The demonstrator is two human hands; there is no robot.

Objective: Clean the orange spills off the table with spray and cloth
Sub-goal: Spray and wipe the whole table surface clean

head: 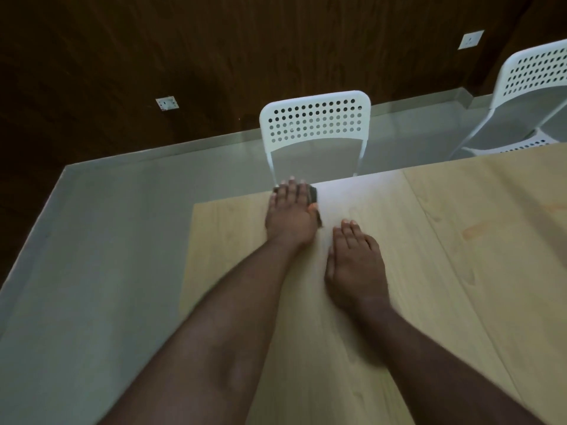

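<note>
Left hand [291, 214] presses flat, fingers straight, on a soft, light, dark folded cloth [313, 194] at the pale wooden table [460, 271] edge; right hand [356, 265] rests flat, holding nothing.

I see dark wood-panel wall [214, 41] w/ two white sockets [167, 103]. Grey floor [92, 240], pale skirting along wall base. White perforated chair [314, 124] at the far edge of light wood table [460, 271]; 2nd white chair [534, 78] far right. Dim light.
</note>
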